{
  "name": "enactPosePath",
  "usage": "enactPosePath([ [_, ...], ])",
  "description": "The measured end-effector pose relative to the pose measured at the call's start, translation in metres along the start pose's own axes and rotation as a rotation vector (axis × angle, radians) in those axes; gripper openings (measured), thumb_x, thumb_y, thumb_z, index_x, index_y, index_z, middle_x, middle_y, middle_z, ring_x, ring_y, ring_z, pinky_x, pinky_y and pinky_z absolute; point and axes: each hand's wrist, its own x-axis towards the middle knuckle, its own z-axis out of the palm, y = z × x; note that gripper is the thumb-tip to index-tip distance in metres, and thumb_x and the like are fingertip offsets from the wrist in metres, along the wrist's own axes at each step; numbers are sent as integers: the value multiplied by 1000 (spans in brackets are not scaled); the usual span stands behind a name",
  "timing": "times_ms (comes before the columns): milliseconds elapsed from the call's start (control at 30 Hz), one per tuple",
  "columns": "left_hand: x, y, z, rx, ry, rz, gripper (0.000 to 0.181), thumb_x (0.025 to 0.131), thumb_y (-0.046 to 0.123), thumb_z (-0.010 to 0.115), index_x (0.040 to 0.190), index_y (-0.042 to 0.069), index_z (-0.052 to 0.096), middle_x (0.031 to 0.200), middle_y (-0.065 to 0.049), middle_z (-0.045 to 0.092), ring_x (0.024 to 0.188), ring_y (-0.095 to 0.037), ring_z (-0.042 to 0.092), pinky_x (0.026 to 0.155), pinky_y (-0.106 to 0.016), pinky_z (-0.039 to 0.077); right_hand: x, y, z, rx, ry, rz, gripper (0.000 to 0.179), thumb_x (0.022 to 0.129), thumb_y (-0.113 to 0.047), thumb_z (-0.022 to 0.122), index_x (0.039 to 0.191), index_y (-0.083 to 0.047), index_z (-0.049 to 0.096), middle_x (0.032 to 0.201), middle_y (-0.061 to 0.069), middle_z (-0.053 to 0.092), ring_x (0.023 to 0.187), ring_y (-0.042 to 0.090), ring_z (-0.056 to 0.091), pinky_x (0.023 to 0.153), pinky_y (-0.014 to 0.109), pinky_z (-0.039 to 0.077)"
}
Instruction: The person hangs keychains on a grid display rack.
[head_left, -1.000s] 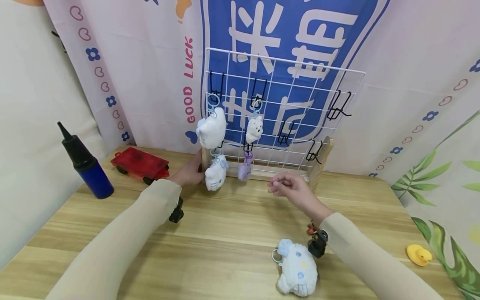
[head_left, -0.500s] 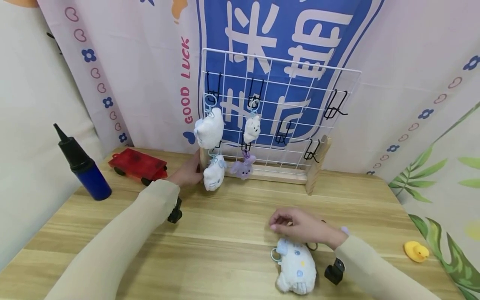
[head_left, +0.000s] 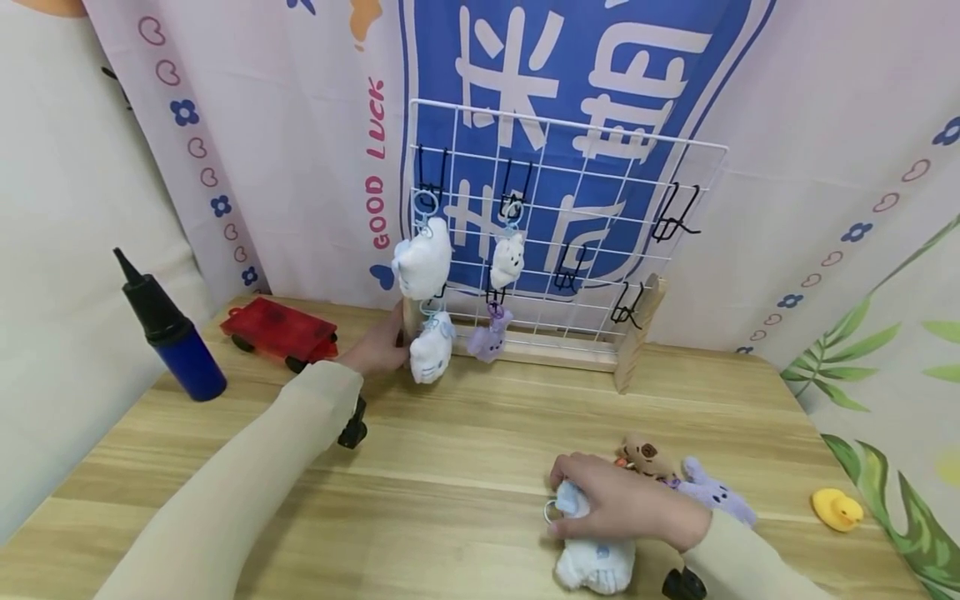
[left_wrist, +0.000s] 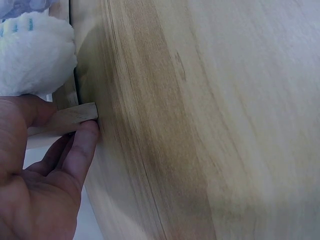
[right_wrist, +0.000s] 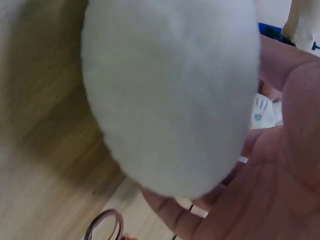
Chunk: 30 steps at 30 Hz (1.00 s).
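Note:
My left hand (head_left: 379,343) pinches the wooden side foot (left_wrist: 75,116) of a white wire grid rack (head_left: 588,171) between thumb and fingers. Beside it hangs a white plush cat keychain (head_left: 431,347), below a larger white plush (head_left: 423,260). A small white plush dog (head_left: 507,260) and a purple plush keychain (head_left: 490,337) hang one column over. Near the front, my right hand (head_left: 626,504) grips a white plush cat keychain (head_left: 596,567) with blue ears, fingers curled over its upper part. In the right wrist view the plush (right_wrist: 170,100) lies between thumb and fingers.
A brown plush (head_left: 647,455) and a purple plush (head_left: 716,493) lie right of my right hand. Farther right sits a yellow toy duck (head_left: 837,510). A red toy cart (head_left: 281,327) and blue hand pump (head_left: 180,346) stand left. Bare black hooks (head_left: 628,302) occupy the rack's right.
My right hand has moved from near the rack down toward the front and taken hold of the white plush cat. The purple hanging plush has swung and turned. My left hand stays on the rack.

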Motion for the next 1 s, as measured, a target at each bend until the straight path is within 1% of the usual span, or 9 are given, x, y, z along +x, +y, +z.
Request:
enactPosePath([
  [100, 0, -1, 1, 0, 3, 0, 92, 97, 4, 58, 167, 7, -1, 169, -29, 26, 151, -49, 38, 126, -66, 28, -1, -6, 3, -21, -10, 40, 44, 86, -47, 82, 110, -19, 59, 97, -8, 55, 86, 4, 48, 69, 20, 45],
  [233, 1, -3, 2, -4, 0, -12, 91, 98, 5, 58, 167, 8, 0, 170, -28, 25, 152, -49, 37, 126, -66, 28, -1, -9, 6, -24, -42, 111, 43, 85, -42, 84, 111, -21, 57, 100, -5, 54, 89, 7, 49, 71, 23, 47],
  [333, 3, -5, 2, -11, 1, -5, 92, 97, 5, 58, 167, 8, -1, 171, -28, 23, 153, -49, 35, 126, -66, 27, 1, -8, 8, -18, -60, 145, 41, 84, -35, 85, 109, -22, 56, 100, -4, 54, 90, 9, 49, 72, 25, 47],
  [400, 4, -6, 3, -12, 2, 5, 92, 97, 5, 58, 167, 7, -1, 171, -28, 23, 153, -49, 35, 126, -66, 28, 1, -8, 9, -22, -67, 140, 39, 84, -30, 86, 107, -22, 55, 99, -5, 55, 91, 8, 50, 75, 25, 48],
  [567, 6, -7, 3, -8, 7, 26, 92, 96, 4, 58, 167, 7, -1, 169, -29, 25, 152, -50, 37, 125, -66, 29, 2, -6, 12, -24, -75, 74, 33, 85, -23, 84, 104, -20, 57, 98, -8, 59, 90, 2, 52, 79, 23, 50],
  [633, 5, -7, 3, -5, 7, 26, 92, 96, 4, 59, 167, 7, 0, 169, -30, 25, 151, -50, 37, 125, -67, 29, 3, -4, 13, -17, -72, 62, 31, 86, -22, 84, 102, -19, 58, 98, -8, 60, 88, 0, 51, 77, 22, 49],
  [767, 4, -7, 2, -1, 7, 30, 93, 95, 3, 59, 167, 6, -1, 169, -30, 25, 151, -51, 37, 125, -67, 29, 2, -3, 13, 10, -65, 64, 28, 87, -23, 83, 100, -19, 59, 95, -9, 60, 84, 0, 50, 73, 20, 47],
  [867, 4, -7, 1, 1, 6, 33, 94, 95, 4, 59, 167, 6, -1, 169, -30, 24, 152, -51, 36, 125, -68, 28, 2, -3, 13, 42, -65, 67, 28, 88, -24, 82, 99, -20, 57, 92, -9, 58, 80, 0, 50, 70, 20, 46],
  [1000, 3, -6, 1, 1, 2, 26, 94, 96, 6, 59, 167, 6, -2, 170, -31, 23, 152, -52, 35, 125, -67, 28, 2, -1, 14, 52, -53, 52, 29, 90, -27, 81, 98, -21, 54, 89, -11, 57, 76, 0, 49, 68, 19, 45],
])
